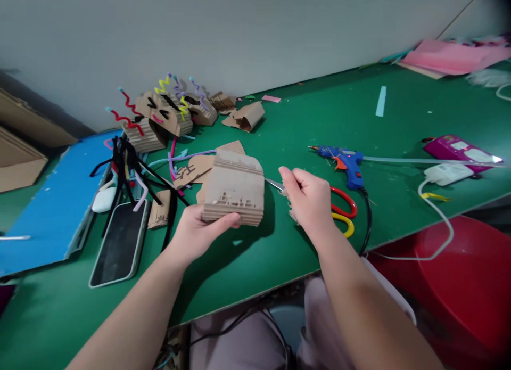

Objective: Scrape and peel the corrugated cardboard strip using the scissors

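My left hand [195, 232] grips a curved piece of corrugated cardboard [235, 188] from below, holding it above the green table [319, 120]. My right hand [305, 199] is closed beside it, fingers curled near a small cardboard scrap; what it pinches is too small to name. Scissors with a red and a yellow handle [343, 210] lie under and just right of that hand, their blade tip pointing toward the cardboard.
A blue glue gun [345, 161] lies right of the scissors, its cord running off the edge. Cardboard faces with pipe-cleaner hair [163, 114], black pipe cleaners [128, 162], a phone [120, 242], a blue board [51, 205], a power strip [459, 149] and a red stool [459, 285].
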The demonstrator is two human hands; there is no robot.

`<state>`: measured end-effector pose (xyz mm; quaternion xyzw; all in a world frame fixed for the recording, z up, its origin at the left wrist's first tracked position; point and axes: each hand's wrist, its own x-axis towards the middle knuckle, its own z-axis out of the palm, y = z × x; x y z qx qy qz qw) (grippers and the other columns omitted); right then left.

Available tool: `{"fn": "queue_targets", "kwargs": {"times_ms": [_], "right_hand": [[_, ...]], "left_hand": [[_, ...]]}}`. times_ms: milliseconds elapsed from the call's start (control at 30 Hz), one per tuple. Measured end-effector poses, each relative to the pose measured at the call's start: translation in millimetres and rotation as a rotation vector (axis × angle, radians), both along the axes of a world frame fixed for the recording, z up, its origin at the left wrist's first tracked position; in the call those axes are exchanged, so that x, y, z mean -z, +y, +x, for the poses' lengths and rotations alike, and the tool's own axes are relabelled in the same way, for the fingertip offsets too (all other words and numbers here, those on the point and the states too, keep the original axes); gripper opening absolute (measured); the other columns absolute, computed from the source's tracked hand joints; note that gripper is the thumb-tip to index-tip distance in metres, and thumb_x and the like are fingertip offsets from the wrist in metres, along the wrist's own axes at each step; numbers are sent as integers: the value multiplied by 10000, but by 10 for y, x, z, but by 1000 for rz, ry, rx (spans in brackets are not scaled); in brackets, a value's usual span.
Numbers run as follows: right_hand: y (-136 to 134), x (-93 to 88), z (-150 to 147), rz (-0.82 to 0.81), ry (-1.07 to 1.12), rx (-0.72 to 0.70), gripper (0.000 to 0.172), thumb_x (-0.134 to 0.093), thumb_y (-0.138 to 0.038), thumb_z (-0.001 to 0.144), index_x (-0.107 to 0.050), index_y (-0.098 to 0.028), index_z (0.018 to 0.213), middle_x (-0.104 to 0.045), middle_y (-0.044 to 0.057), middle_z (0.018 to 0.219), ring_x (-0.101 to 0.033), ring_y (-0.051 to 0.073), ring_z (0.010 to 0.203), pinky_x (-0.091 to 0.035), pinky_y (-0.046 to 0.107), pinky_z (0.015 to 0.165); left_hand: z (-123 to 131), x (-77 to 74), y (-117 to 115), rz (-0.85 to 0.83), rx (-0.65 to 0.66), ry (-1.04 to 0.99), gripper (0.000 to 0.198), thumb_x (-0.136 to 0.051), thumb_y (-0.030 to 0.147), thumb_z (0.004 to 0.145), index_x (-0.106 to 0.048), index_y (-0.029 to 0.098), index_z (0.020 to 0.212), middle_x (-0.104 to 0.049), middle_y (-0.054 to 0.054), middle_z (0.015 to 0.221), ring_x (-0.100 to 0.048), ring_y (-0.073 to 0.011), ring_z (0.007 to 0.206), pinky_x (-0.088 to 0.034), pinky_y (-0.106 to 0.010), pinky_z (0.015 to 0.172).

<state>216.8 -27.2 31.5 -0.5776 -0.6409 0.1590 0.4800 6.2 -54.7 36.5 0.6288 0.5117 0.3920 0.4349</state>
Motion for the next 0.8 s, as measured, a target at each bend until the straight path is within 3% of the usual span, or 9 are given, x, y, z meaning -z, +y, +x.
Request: {"fn": "queue_targets", "kwargs": {"times_ms": [100, 233, 400, 500, 567, 667, 800], "right_hand": [[-7, 24, -7, -66, -39, -68, 459, -432, -425, 879, -231, -204, 531, -237, -71, 447, -231, 75, 439, -200, 253, 462], [-28, 49, -37, -142, -37, -128, 454, -423, -450, 878, -267, -207, 527, -263, -67, 445, -254, 85, 437, -213, 258, 475], [-47, 76, -30, -190, -9, -249, 388, -416, -493, 868, -529, -207, 632, -536, 11, 625, -502, 148, 626, -355, 278, 607], [-45, 72, -1, -220, 67, -311, 453, -325, -532, 888, -637, -206, 843, -635, 72, 856, -579, 191, 825, -431, 297, 672], [-47, 52, 9, -302, 292, -399, 511, -285, -571, 882, -636, -203, 934, -642, 81, 889, -592, 193, 839, -465, 290, 620], [-50, 6, 6, -377, 738, -516, 476, -394, -600, 835, -622, -197, 944, -642, 61, 837, -589, 171, 736, -471, 272, 536], [-25, -53, 31, -343, 1080, -384, 299, -626, -487, 739, -622, -201, 826, -627, -10, 671, -509, 100, 504, -376, 217, 409]], "left_hand": [[-52, 40, 72, 36, -171, -126, 134, -713, 278, 691, -720, 153, 740, -733, -24, 705, -680, -181, 629, -579, -267, 594], [-73, 75, 132, 74, -265, -276, 186, -729, 268, 674, -720, 160, 824, -740, -33, 799, -687, -202, 717, -595, -299, 618], [-74, 44, 142, -24, -271, -371, 207, -763, 263, 620, -729, 149, 789, -739, -55, 794, -687, -231, 749, -596, -358, 671], [-79, 18, 130, -93, -191, -447, 150, -781, 231, 592, -740, 169, 723, -738, -39, 762, -686, -215, 737, -595, -328, 662], [-90, 18, 119, -144, -94, -443, 114, -776, 214, 599, -745, 179, 703, -738, -33, 776, -683, -208, 735, -591, -306, 642], [-109, 27, 100, -222, 70, -350, 92, -760, 215, 625, -749, 167, 701, -737, -47, 796, -682, -213, 721, -583, -310, 642], [-131, -16, 80, -341, 286, -132, 138, -739, 248, 656, -748, 135, 735, -737, -66, 758, -679, -221, 696, -558, -323, 685]]}}
